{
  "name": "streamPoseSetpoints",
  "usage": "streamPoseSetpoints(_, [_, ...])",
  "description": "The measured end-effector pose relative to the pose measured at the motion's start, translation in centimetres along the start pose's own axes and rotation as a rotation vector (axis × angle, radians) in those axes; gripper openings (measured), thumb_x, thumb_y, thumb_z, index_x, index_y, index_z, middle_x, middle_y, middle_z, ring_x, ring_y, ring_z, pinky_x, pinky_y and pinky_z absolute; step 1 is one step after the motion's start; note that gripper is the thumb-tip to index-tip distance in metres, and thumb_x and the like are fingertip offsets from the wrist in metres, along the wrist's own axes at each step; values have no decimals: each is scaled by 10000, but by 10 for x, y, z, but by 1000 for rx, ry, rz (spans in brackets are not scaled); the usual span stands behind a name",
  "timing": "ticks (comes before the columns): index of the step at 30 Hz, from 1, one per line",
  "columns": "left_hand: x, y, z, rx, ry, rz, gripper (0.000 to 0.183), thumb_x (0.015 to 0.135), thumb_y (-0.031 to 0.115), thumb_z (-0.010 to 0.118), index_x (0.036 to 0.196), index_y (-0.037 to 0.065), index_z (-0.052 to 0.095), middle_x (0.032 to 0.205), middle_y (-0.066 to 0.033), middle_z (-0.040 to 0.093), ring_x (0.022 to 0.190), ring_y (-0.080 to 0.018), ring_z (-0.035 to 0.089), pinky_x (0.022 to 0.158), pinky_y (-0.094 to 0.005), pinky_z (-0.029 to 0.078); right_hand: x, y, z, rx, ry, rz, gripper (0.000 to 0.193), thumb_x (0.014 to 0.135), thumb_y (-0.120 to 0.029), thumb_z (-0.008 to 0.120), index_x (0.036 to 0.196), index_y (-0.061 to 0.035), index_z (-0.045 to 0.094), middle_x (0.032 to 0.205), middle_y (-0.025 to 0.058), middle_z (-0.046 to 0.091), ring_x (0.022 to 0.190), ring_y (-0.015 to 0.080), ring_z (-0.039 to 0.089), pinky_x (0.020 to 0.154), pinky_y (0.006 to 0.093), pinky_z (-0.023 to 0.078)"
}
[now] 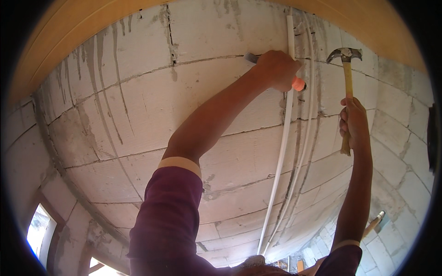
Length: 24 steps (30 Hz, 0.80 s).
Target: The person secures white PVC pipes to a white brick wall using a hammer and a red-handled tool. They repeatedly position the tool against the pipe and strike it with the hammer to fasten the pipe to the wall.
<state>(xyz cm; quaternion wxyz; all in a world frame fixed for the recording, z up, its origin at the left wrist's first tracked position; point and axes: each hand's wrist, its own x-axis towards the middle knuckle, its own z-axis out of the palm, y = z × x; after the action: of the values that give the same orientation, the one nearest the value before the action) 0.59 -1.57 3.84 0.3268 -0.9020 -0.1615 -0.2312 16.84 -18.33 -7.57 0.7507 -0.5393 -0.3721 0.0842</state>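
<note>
My left hand (278, 69) is raised against the pale block wall, its fingers wrapped round an orange-handled chisel (299, 84). The handle's dark end pokes out on the right of the fist, and a grey metal end shows on its left, near a horizontal joint. Most of the tool is hidden in the fist. To the right, my right hand (353, 120) grips the lower part of a claw hammer's (347, 76) yellowish wooden handle. The hammer stands upright with its dark steel head on top, apart from the chisel.
Two white pipes (280, 158) run up the block wall (230, 152) beside a cut groove, close to my left hand. Yellowish wooden boards (87, 34) cross the top. Grey streaks mark the upper left blocks. A window (39, 230) opens at the lower left.
</note>
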Motion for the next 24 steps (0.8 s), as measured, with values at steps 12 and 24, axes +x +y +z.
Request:
streamPoseSetpoints(12, [-8, 2, 5, 139, -17, 22, 530, 806, 159, 749, 1312, 95, 605, 985, -98, 750, 937, -310, 706, 816, -450, 565, 24, 4, 44, 214, -36, -101, 237, 1040, -294, 518, 941, -82, 559, 657, -5, 479, 468, 104, 438, 404, 306, 336])
streamPoseSetpoints(24, [-7, -2, 14, 101, 100, 52, 535, 758, 65, 687, 1288, 79, 624, 929, -99, 755, 888, -287, 726, 782, -432, 587, 90, -15, 106, 23, 68, -302, 351, 1053, -316, 495, 1122, 15, 589, 880, 116, 596, 714, 217, 573, 637, 398, 480])
